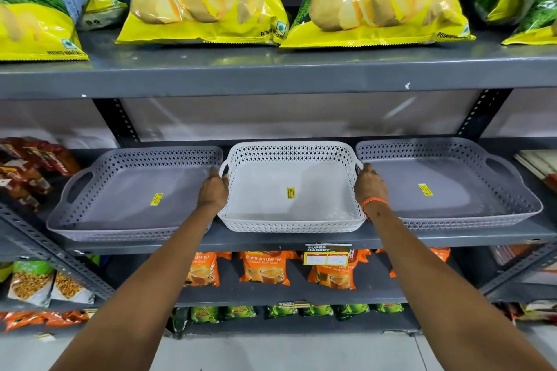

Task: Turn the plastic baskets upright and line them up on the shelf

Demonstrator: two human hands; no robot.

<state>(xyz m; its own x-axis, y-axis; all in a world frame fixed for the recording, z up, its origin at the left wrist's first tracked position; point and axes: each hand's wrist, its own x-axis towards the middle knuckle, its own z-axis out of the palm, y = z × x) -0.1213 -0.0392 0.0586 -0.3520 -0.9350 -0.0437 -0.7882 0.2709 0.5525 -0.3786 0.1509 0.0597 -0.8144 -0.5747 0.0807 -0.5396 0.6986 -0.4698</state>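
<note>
Three shallow perforated plastic baskets stand upright side by side on the grey metal shelf (301,242). The white basket (271,196) is in the middle, each side handle gripped by one of my hands. My left hand (214,190) holds its left handle, my right hand (370,187) its right handle. A grey basket (120,190) sits to the left, another grey basket (452,184) to the right. Each basket has a small yellow price sticker on its floor. The white basket's front edge reaches the shelf's lip.
Yellow and blue potato chip bags (205,0) fill the shelf above. Orange tea packets (265,268) lie on the shelf below, green packets lower still. Red snack packs (27,166) crowd the far left; flat stacked goods (539,163) sit at the far right.
</note>
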